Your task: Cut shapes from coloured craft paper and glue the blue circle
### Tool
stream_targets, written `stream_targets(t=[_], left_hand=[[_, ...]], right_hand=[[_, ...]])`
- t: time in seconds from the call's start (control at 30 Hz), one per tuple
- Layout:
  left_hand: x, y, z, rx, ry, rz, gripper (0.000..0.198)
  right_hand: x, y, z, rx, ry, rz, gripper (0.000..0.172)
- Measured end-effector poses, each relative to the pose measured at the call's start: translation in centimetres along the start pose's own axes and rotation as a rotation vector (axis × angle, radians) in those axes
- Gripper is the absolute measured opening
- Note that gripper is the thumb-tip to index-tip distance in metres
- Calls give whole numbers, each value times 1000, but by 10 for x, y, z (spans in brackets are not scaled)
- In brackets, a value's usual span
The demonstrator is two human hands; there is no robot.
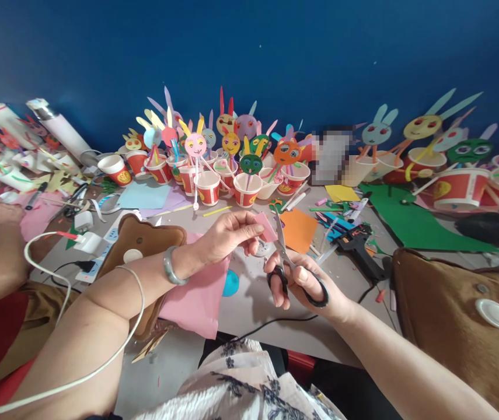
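Note:
Between the thumb and fingers of my left hand [234,233] is a small piece of pink paper [267,227], held up above the table. My right hand [306,289] has its fingers through the black handles of a pair of scissors [283,251]. The blades point away from me and stand somewhat apart, right beside the paper's right edge; whether they touch it I cannot tell. Below my left wrist lies a larger pink sheet [196,291], with a blue paper disc [230,283] at its right edge. Behind my hands is an orange paper square [299,229].
Paper cups [208,188] with rabbit-faced paper figures line the blue wall. A black glue gun [360,251] lies right among scraps, beside a green sheet [424,224]. Brown plush cushions [454,303] flank me. A white cable [138,309] crosses my left arm. Another person's hand [4,219] is far left.

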State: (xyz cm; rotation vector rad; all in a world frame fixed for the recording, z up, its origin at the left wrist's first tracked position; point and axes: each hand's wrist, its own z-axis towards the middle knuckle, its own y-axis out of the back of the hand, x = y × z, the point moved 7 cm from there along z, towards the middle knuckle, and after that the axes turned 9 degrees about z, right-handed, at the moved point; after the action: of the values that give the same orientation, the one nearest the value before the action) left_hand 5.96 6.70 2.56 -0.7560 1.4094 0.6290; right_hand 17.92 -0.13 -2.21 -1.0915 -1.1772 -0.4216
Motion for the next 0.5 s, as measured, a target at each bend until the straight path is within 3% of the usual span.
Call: stream_targets(t=[0.5], left_hand=[[-1, 3, 0, -12, -24, 2, 37]], right_hand=[[0, 0, -1, -46, 2, -39, 55]])
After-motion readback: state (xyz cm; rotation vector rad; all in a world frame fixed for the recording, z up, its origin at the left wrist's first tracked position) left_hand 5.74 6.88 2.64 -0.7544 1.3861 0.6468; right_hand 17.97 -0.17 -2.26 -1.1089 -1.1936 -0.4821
